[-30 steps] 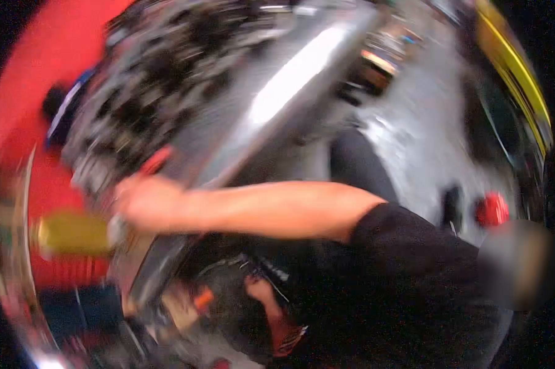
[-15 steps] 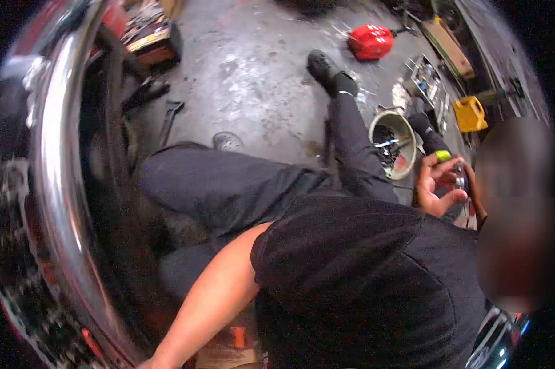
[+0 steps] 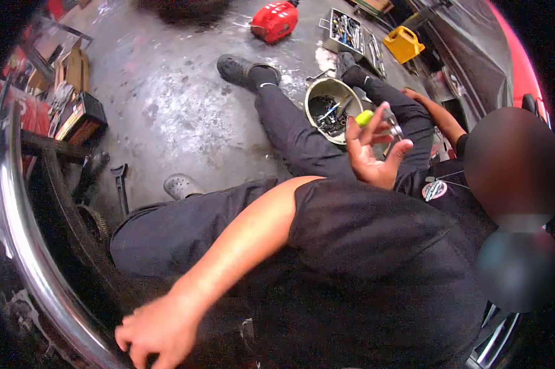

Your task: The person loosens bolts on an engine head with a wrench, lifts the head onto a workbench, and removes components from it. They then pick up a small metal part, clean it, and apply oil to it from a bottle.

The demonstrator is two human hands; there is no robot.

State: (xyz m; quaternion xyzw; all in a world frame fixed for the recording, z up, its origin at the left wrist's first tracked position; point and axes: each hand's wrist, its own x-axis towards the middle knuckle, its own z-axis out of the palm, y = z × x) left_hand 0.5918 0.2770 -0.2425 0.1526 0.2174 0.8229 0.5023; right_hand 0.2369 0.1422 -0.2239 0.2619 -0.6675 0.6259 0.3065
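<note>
Now that the view has swung off the blurred engine parts of a second ago and out over the workshop floor, the person's right hand (image 3: 157,329) shows at 7 o'clock, where half a second ago only the forearm ran off the lower edge. Its fingers hang loosely spread and motion-blurred, pinching nothing, which I read as a hand free for the moment rather than working on anything. The left hand is out of view. Nearest the right hand is the chrome bar (image 3: 24,258), curving from 9 down to 7 o'clock just beside the fingertips; whether they touch it I cannot tell. Past the person's own grey trousers (image 3: 167,237), a pale clog (image 3: 180,186) sits at 9 o'clock with a wrench (image 3: 121,184) on the floor (image 3: 167,104) beside it. Between 2 and 3 o'clock a co-worker's hand (image 3: 371,157) is raised, as it was half a second ago, fingers around a green-handled tool (image 3: 365,117). Beyond it, at 1 o'clock, stands a bucket (image 3: 307,104) of loose tools, shifted leftward in the view since then. Farthest off are a red can (image 3: 274,21) at 12 o'clock, then a tool tray (image 3: 348,31) and a yellow can (image 3: 403,43) toward 1.
</note>
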